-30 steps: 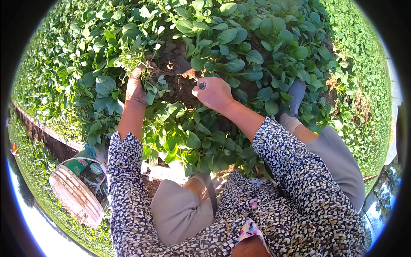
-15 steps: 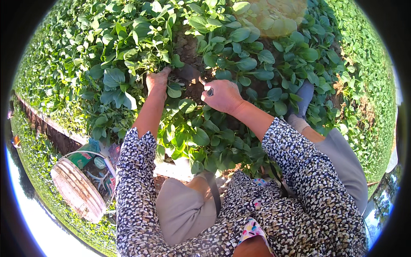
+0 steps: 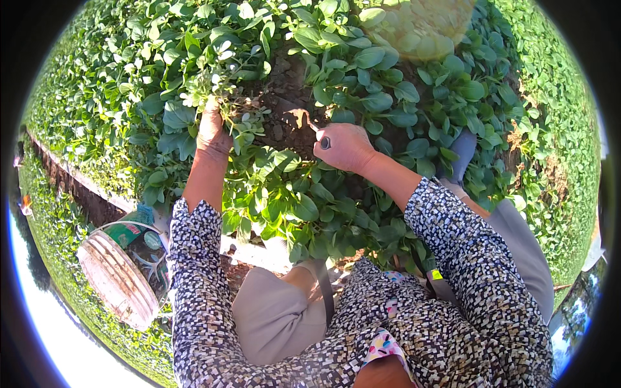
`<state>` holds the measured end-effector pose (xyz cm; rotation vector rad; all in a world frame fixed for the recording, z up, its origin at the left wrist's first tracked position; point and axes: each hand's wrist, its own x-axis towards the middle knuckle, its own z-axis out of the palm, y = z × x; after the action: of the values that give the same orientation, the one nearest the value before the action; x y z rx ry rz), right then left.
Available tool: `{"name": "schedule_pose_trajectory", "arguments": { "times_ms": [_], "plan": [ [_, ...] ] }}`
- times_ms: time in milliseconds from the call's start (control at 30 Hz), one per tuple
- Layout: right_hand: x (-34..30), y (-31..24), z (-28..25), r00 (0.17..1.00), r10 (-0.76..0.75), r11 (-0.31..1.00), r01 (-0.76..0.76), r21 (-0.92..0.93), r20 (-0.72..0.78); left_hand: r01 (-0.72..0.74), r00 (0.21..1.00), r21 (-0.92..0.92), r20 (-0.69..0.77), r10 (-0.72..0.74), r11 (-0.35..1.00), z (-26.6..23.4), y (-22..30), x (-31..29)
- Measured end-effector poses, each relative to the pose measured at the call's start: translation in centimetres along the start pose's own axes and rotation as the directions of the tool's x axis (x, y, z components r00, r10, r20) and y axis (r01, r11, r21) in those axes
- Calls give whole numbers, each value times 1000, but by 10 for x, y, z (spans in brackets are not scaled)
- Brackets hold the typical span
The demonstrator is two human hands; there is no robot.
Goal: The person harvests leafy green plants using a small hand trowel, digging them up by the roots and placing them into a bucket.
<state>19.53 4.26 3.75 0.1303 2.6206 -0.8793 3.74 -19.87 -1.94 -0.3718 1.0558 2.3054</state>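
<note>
My left hand (image 3: 215, 134) is closed around a bunch of small-leaved weeds (image 3: 212, 81), raised over the leafy greens. Pale stems and roots show at the bunch's right side. My right hand (image 3: 344, 149) makes a fist around the handle of a small hand hoe (image 3: 299, 118); the round handle end faces up toward me. Its rusty metal neck reaches left over bare dark soil (image 3: 284, 132), and the blade is hard to make out against that soil. Broad-leaved green vegetables (image 3: 375, 100) grow close around both hands.
A dirty whitish bucket (image 3: 119, 284) lies tipped at the left, with a green package (image 3: 124, 231) and other items in its mouth. A pale border strip (image 3: 84, 171) runs along the bed. My bent knee (image 3: 278, 317) and grey-shod foot (image 3: 462, 152) are among the plants.
My left hand has moved left and slightly toward me, with the weeds lifted away from the soil. My right hand and the hoe have shifted slightly right and nearer to me.
</note>
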Motion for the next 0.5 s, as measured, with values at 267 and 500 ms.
{"name": "schedule_pose_trajectory", "arguments": {
  "times_ms": [267,500],
  "plan": [
    [-16,-5,9,987,146,983,-153,101,68,30,996,173,-84,-16,984,-2,80,-50],
    [-17,-4,3,986,164,982,-166,94,23,-245,944,760,45,327,602,50,49,-143]
  ]
}}
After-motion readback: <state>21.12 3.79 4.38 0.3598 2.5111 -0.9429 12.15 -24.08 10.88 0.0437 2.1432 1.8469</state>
